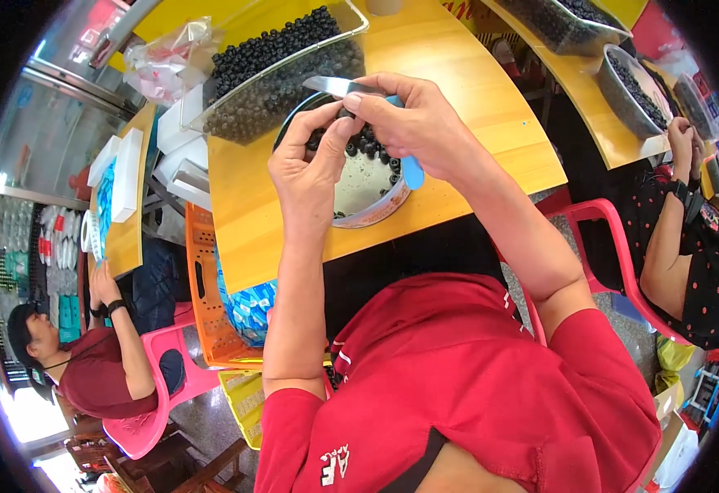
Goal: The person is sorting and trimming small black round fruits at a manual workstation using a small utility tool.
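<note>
My right hand [413, 119] is closed around a small knife, its silver blade [330, 85] pointing left over the bowl. My left hand [314, 148] pinches a small black round part [348, 111] between thumb and fingers, close to the blade and the right fingertips. Fingers partly hide that part. Below both hands a round bowl [376, 215] rests on the table, with several similar black ringlike parts [367, 145] over its pale bottom. A blue piece [412, 172] shows at the bowl's right rim; I cannot tell whether it belongs to the bowl.
Beyond the bowl, a clear plastic bin [236, 99] full of black parts stands on the wooden table [466, 74]. A crumpled plastic bag [170, 62] lies beside it. An orange crate [203, 287] stands at left. People sit on pink chairs on both sides.
</note>
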The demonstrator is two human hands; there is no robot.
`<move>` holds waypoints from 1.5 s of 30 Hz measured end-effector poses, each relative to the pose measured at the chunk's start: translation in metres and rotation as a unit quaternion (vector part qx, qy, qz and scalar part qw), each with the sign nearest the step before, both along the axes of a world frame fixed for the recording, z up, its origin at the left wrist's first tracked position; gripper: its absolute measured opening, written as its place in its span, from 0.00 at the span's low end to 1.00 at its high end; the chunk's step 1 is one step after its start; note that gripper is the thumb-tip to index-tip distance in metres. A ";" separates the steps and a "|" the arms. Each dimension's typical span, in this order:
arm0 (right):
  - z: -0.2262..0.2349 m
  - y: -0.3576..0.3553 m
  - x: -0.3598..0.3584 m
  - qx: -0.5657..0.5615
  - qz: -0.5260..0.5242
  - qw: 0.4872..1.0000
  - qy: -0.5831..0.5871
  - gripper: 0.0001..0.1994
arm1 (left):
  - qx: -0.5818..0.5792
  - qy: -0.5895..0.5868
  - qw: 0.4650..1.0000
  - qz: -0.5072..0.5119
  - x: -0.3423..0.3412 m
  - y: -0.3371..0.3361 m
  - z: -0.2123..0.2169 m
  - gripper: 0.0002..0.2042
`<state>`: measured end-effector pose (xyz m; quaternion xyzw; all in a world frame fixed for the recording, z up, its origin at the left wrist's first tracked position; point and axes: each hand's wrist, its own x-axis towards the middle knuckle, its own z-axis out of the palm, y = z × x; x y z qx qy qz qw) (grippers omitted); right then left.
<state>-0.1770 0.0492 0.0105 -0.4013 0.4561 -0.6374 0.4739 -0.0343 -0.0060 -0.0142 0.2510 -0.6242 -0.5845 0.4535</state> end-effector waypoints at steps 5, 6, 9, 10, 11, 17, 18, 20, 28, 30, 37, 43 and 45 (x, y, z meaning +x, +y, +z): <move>-0.001 0.001 0.003 -0.018 -0.015 0.999 0.030 0.16 | -0.036 0.014 0.999 0.010 0.001 0.005 -0.003 0.08; -0.001 0.001 0.004 -0.021 -0.012 0.999 0.046 0.16 | -0.037 0.014 0.999 0.011 0.002 0.005 -0.003 0.08; 0.005 0.006 0.006 -0.017 0.004 0.997 0.071 0.16 | 0.007 0.069 0.997 -0.042 0.006 0.004 -0.003 0.08; 0.005 0.007 0.006 -0.016 0.004 0.997 0.071 0.16 | -0.013 0.067 0.997 -0.046 0.007 0.004 -0.002 0.08; 0.005 0.008 0.007 -0.023 -0.004 0.995 0.097 0.16 | -0.033 0.065 0.996 -0.049 0.008 0.004 -0.002 0.08; 0.002 0.008 0.003 -0.034 0.034 0.997 0.059 0.17 | 0.040 0.104 0.990 -0.084 0.008 0.006 0.000 0.09; 0.003 0.009 0.003 -0.036 0.041 0.997 0.053 0.17 | 0.040 0.103 0.990 -0.084 0.008 0.006 -0.001 0.09; 0.002 0.010 0.001 -0.050 0.030 0.997 0.048 0.16 | 0.049 0.139 0.984 -0.100 0.008 0.004 -0.004 0.09; -0.004 0.017 -0.002 -0.157 0.005 0.969 0.190 0.15 | 0.056 0.137 0.985 -0.090 0.007 0.006 -0.005 0.07; -0.004 0.017 -0.004 -0.142 0.028 0.971 0.188 0.14 | 0.047 0.126 0.987 -0.093 0.007 0.006 -0.005 0.07; 0.002 0.020 -0.005 -0.126 0.053 0.974 0.179 0.14 | 0.048 0.123 0.988 -0.086 0.015 -0.001 -0.007 0.06; -0.002 0.020 -0.005 -0.142 0.025 0.970 0.197 0.14 | 0.068 0.140 0.982 -0.104 0.013 0.004 -0.004 0.08; 0.000 0.022 -0.003 -0.130 0.019 0.969 0.209 0.14 | 0.073 0.145 0.981 -0.105 0.014 0.003 -0.005 0.09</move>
